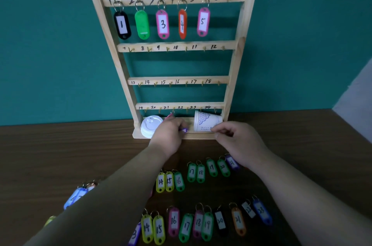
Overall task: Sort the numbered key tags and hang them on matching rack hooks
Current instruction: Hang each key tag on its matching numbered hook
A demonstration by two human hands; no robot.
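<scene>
Key tag, purple (184,130): peeking out of left hand (168,137), fingers curling round it, at rack (237,58) base ledge, between white lid (150,125) and tipped paper cup (207,121). Right hand (239,143): thumb and forefinger curling close together beside cup; cannot tell whether pinching anything. Five tags (163,24) hanging on top rail. Remaining tags (191,223) lying in rows on wooden table (60,155) beneath forearms

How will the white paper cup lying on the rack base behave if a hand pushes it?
The paper cup lies on its side, so it would probably roll. It looks thin-walled, so it is likely light and easily crushed.
</scene>
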